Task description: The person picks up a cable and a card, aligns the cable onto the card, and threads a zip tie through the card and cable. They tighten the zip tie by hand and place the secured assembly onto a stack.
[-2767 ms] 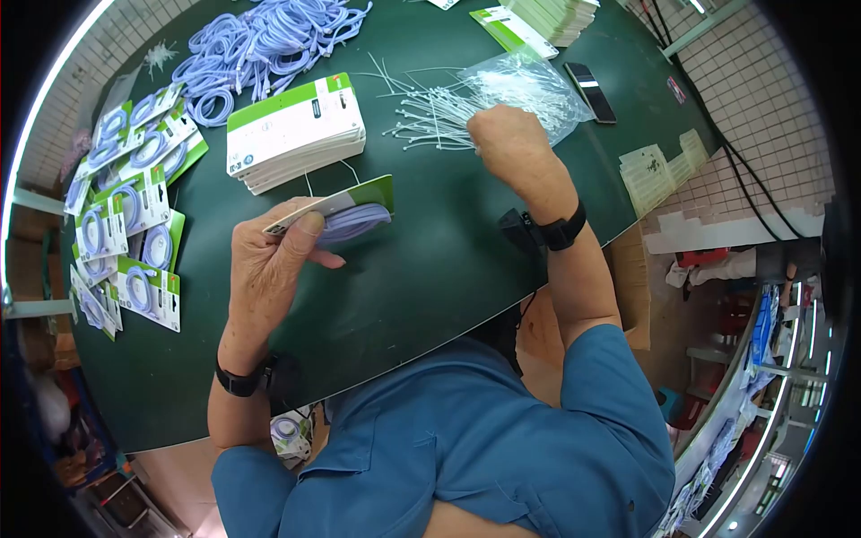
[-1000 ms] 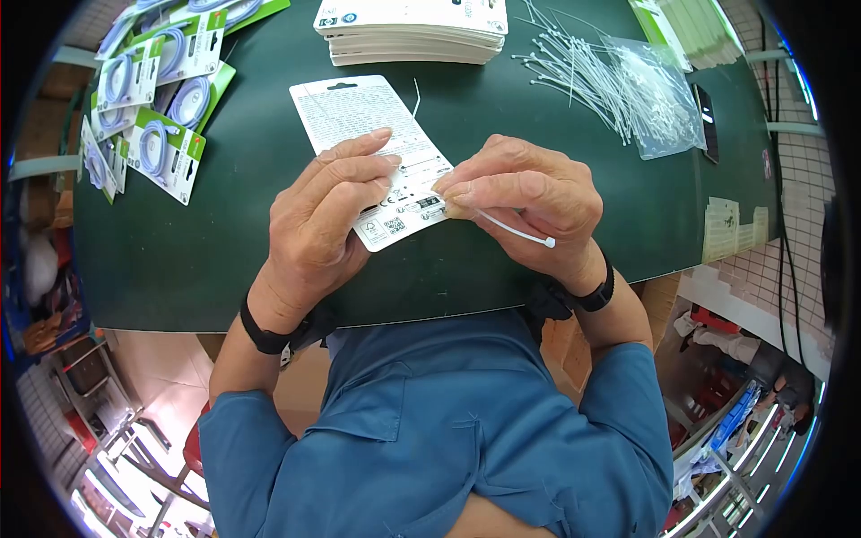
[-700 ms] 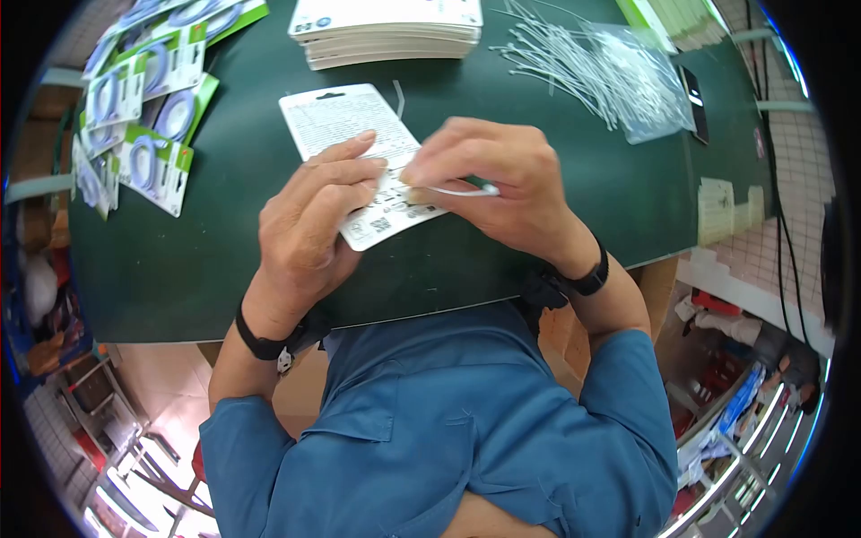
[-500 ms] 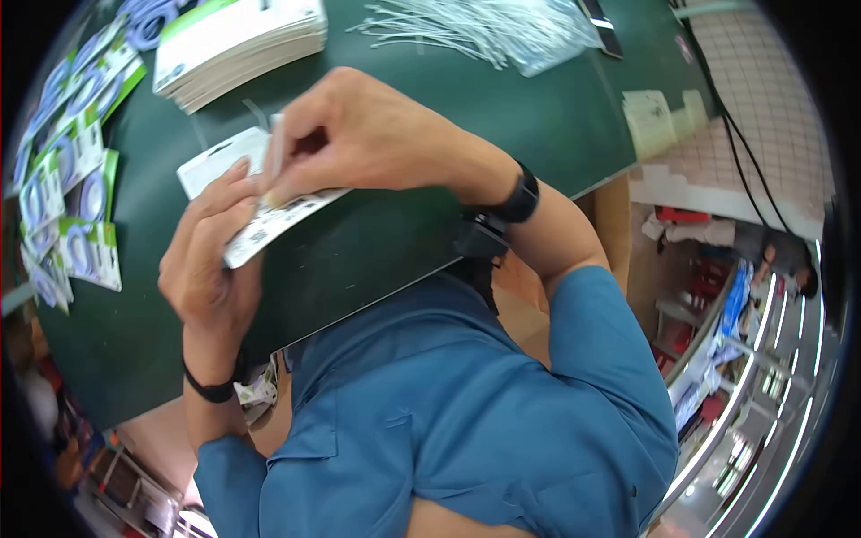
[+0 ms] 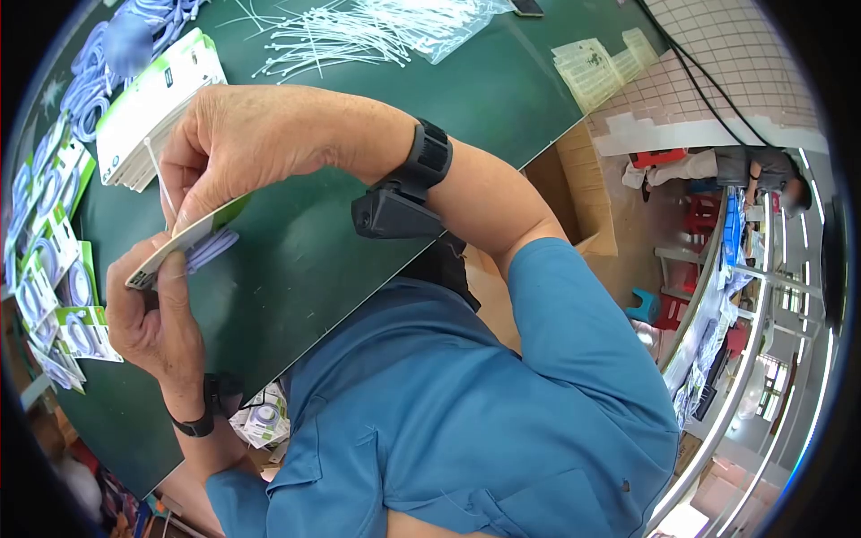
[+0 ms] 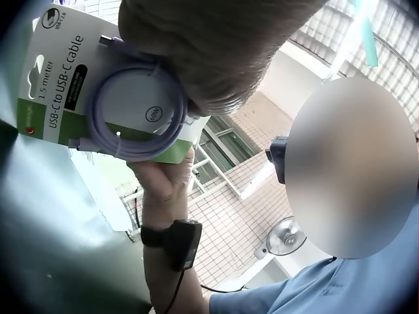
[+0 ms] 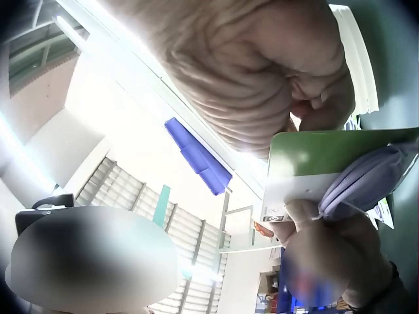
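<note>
My left hand [image 5: 152, 314] pinches a cardboard backing card [image 6: 55, 98] near one corner. A coiled lilac USB-C cable [image 6: 98, 118] lies against the card's printed front, with a thin white tie across the coil. In the head view the card is tilted on edge, its cable side toward my body. My right hand [image 5: 242, 134] is bent over the card's upper side, gripping a white cable tie [image 5: 160, 179] whose tail sticks up past the fingers. The right fingertips are right at the card's back and partly hidden. In the right wrist view the left thumb presses beside the coil [image 7: 363, 176].
A stack of blank cards [image 5: 157, 103] stands beyond my hands. Loose cable ties [image 5: 341, 40] spill from a clear bag. Carded cables [image 5: 54, 260] lie along the left edge, and loose lilac cables [image 5: 90, 67] behind them. A cardboard box [image 5: 583, 188] stands beside the table.
My right hand took a cable tie from the pile and brought it to the back of the card. The card, lately face-down, is tilted up on edge, and both hands have shifted left in view.
</note>
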The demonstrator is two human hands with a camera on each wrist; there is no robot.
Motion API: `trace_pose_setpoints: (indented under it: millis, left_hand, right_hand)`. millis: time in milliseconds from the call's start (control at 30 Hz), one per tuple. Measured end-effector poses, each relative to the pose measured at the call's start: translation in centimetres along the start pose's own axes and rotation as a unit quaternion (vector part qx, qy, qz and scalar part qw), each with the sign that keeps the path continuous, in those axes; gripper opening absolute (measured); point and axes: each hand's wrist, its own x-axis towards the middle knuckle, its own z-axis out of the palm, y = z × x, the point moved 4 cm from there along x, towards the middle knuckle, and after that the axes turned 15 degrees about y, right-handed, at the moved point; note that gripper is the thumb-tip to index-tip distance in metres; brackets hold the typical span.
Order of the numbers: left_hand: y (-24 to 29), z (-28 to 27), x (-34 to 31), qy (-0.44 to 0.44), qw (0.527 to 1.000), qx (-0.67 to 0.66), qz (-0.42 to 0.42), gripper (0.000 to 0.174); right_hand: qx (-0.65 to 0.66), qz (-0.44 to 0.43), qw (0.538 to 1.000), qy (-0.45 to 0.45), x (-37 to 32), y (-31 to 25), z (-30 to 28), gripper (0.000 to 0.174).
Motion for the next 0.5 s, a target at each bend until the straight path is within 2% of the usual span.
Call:
trace_pose_setpoints:
  millis: [167, 267, 300, 400, 500]
  left_hand:
    - [-1.1, -0.7, 0.9, -0.013, 0.999, -0.022, -0.040, 0.012]
    - [-2.8, -0.7, 1.7, -0.019, 0.982, -0.155, -0.103, 0.021]
    - [-3.0, -0.6, 1.9, -0.020, 0.983, -0.155, -0.100, 0.021]
    - [-4.0, -0.5, 2.2, 0.001, 0.960, -0.223, -0.169, 0.025]
    - [-4.7, -0.6, 2.5, 0.002, 0.958, -0.227, -0.174, 0.025]
  right_hand:
    - [0.079, 0.021, 0.997, -0.009, 1.2, 1.3, 0.0, 0.013]
    - [0.102, 0.033, 0.994, 0.000, 1.9, 1.6, 0.1, 0.013]
    - [0.110, 0.040, 0.993, 0.007, 2.1, 1.7, 0.1, 0.013]
    - [0.120, 0.046, 0.991, 0.021, 2.6, 1.7, 0.4, 0.014]
    - [0.130, 0.044, 0.990, 0.038, 3.0, 2.0, 0.5, 0.015]
